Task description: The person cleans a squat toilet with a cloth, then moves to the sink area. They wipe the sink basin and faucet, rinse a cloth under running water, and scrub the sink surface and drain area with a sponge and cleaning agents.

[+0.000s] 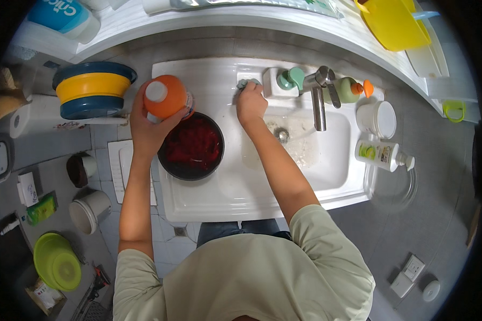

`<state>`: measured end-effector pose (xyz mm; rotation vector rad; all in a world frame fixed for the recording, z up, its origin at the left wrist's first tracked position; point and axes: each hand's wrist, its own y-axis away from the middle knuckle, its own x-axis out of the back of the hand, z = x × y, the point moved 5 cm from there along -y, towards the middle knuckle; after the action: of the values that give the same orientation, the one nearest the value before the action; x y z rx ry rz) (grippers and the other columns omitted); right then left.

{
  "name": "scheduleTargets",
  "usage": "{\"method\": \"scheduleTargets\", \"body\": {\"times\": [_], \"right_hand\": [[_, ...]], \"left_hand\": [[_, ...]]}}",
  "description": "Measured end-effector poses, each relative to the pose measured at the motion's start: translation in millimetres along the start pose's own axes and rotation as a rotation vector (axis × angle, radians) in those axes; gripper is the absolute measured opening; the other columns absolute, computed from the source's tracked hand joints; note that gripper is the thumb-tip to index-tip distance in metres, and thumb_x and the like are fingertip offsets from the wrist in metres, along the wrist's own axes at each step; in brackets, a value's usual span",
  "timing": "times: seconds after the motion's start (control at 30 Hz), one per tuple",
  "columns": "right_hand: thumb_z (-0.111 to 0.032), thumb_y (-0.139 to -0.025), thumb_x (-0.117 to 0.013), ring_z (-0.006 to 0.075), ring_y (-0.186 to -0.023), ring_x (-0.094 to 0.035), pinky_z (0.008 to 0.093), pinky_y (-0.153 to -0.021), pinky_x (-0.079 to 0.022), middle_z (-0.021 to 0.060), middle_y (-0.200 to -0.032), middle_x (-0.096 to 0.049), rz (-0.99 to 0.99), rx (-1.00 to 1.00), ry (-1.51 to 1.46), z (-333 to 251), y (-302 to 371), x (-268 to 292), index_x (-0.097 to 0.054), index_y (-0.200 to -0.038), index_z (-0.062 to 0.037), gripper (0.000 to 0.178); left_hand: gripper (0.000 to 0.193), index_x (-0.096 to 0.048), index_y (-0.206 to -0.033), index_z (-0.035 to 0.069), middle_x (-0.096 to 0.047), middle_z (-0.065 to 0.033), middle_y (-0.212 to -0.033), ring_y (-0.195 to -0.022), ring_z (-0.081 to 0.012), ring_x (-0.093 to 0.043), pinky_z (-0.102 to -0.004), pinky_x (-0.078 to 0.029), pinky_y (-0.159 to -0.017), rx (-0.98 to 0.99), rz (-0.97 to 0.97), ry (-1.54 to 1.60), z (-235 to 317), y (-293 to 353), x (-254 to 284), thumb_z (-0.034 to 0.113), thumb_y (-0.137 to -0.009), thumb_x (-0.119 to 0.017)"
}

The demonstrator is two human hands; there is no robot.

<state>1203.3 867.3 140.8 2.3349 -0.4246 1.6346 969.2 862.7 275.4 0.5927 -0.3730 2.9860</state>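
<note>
My left hand (147,131) is wrapped round an orange bottle (170,101) with a white cap, held over the sink's left ledge. Just below the bottle sits a dark round basin (218,160) with wet, deep-red fabric (190,144) in red liquid. At the back of the ledge, my right hand (251,106) has its fingers closed on a small grey-green, crumpled thing (246,83) in a shallow recess; its kind is unclear. The white sink (334,139) lies right of the basin, with a little cloudy, sudsy water round its drain (281,134).
Along the sink's back stand a white dispenser with a green pump (291,78), a metal faucet (319,107) and a green bottle (349,90). A white tub (376,119) and a pump bottle (379,155) line the right side. A shelf (225,18) crosses above; collapsible basins (93,88) hang left.
</note>
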Motion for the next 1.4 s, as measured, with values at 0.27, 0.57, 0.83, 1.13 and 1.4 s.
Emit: {"method": "scheduleTargets", "body": {"times": [0.27,0.57,0.83,1.13,1.4], "right_hand": [[-0.014,-0.080,-0.052,0.0357,-0.078,-0.059,0.0434,-0.065,-0.049,0.0219,-0.104,-0.049,-0.073,-0.039,-0.065,51.2,62.4,2.8,-0.042,-0.106,-0.0007,0.031],[-0.010,-0.077,-0.057,0.0387,-0.082,-0.054,0.0445,-0.070,-0.045,0.0220,-0.093,-0.053,0.081,-0.037,-0.424,107.6,51.5,31.0,-0.046,-0.110,-0.0018,0.036],[-0.010,-0.076,-0.058,0.0410,-0.087,-0.053,0.0455,-0.074,-0.044,0.0248,-0.095,-0.055,0.066,-0.076,-0.585,115.9,49.3,26.7,-0.047,-0.109,-0.0011,0.036],[-0.006,-0.075,-0.057,0.0403,-0.082,-0.054,0.0426,-0.072,-0.044,0.0233,-0.090,-0.056,-0.106,-0.079,-0.735,120.3,64.5,26.2,-0.050,-0.105,-0.0009,0.031],[-0.001,-0.073,-0.053,0.0407,-0.091,-0.049,0.0419,-0.079,-0.042,0.0281,-0.107,-0.045,-0.170,-0.137,-0.682,157.0,113.6,9.4,-0.046,-0.110,-0.0008,0.038]], "left_hand": [[0.070,-0.044,-0.118,0.005,-0.057,-0.0095,-0.107,-0.098,-0.0207,-0.056,-0.0320,-0.044,-0.087,-0.063,-0.204,0.159,13.3,-30.6,-102.1,0.017,-0.059,-0.081],[0.073,-0.042,-0.120,0.003,-0.055,-0.0123,-0.113,-0.103,-0.0205,-0.054,-0.0319,-0.043,-0.089,-0.170,-0.229,0.092,-10.1,-54.9,-185.4,0.017,-0.060,-0.081],[0.059,-0.044,-0.113,0.000,-0.053,-0.0159,-0.109,-0.098,-0.0328,-0.053,-0.0385,-0.043,-0.085,-0.339,0.187,-0.272,21.8,-15.0,-158.2,0.011,-0.064,-0.074],[0.072,-0.028,-0.130,0.006,-0.022,-0.0249,-0.137,-0.105,-0.0448,-0.048,-0.0400,-0.047,-0.081,-0.096,-0.369,-0.323,36.1,10.2,-251.3,0.002,-0.067,-0.063],[0.061,-0.038,-0.123,0.012,-0.031,-0.0245,-0.128,-0.075,-0.0363,-0.060,-0.0405,-0.051,-0.066,-0.136,-0.456,-0.369,35.3,23.4,-247.5,0.000,-0.067,-0.059]]}}
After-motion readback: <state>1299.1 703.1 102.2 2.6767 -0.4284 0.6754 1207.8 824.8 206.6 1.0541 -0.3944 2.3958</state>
